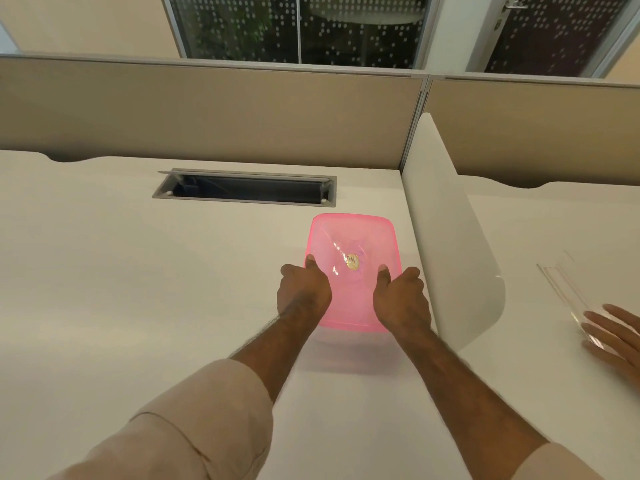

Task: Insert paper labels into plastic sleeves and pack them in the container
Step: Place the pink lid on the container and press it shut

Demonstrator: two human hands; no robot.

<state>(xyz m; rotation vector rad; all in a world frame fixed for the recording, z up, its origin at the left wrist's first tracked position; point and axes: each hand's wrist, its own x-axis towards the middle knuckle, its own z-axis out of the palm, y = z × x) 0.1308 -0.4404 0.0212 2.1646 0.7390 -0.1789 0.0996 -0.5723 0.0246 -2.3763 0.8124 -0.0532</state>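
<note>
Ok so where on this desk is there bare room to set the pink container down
Widest bare patch: the desk left of the pink container, below the cable slot. The strip between slot and container is also bare. It is tight on the right, where the container nearly meets the white divider. Both hands, left and right, grip the container.

**Rolled beige sleeves, bare forearms**

The person wears a light beige top, both sleeves pushed up. The left sleeve [194, 420] is folded into a broad cuff with a visible seam and soft creases. The right sleeve [561, 462] shows only its edge. The forearms are bare and hairy; left hand [303, 291] and right hand [403, 299] carry no gloves.
</note>
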